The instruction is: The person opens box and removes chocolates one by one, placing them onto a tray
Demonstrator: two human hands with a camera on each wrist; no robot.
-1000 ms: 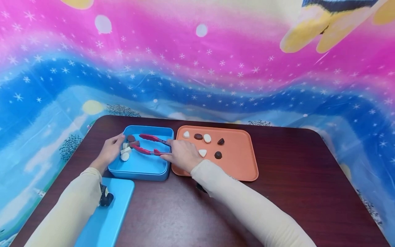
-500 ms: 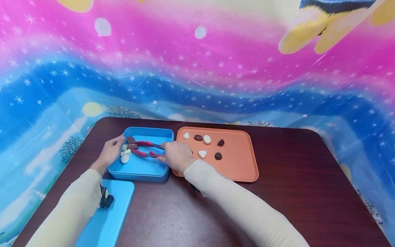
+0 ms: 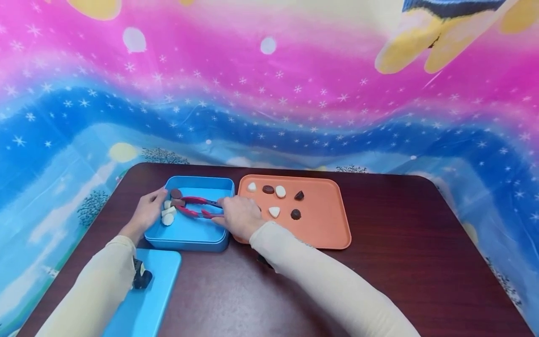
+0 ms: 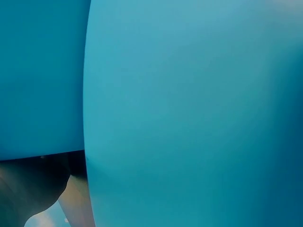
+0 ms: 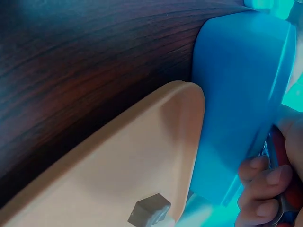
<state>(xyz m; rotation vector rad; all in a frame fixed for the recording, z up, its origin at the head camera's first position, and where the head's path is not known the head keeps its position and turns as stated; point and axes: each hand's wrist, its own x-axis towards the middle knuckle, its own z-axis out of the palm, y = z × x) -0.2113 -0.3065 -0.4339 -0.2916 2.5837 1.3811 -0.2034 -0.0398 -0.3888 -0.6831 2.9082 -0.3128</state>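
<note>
My right hand (image 3: 242, 216) grips red-tipped tongs (image 3: 194, 201) reaching left into an open blue box (image 3: 210, 245). The tong tips meet a brown chocolate (image 3: 178, 203) near the box's left wall. Another brown chocolate (image 3: 175, 193) lies just behind it, and several white chocolates (image 3: 168, 219) lie in front. In the right wrist view, curled fingers (image 5: 265, 184) wrap the tongs' handle beside the box wall. My left hand (image 3: 148, 209) holds the left rim of the box. In the left wrist view its fingers are mostly hidden.
An orange tray (image 3: 324, 229) stands right against the box, bearing several white and dark chocolates such as a round dark one (image 3: 296, 214). The blue lid (image 3: 156, 290) lies in front of the box, under my left forearm. A patterned cloth (image 3: 269, 107) hangs behind the brown table (image 3: 400, 224).
The tongs have moved left and slightly down, and their tips have drawn closer together at the brown chocolate. My left hand stays at the box rim. The head view has shifted slightly.
</note>
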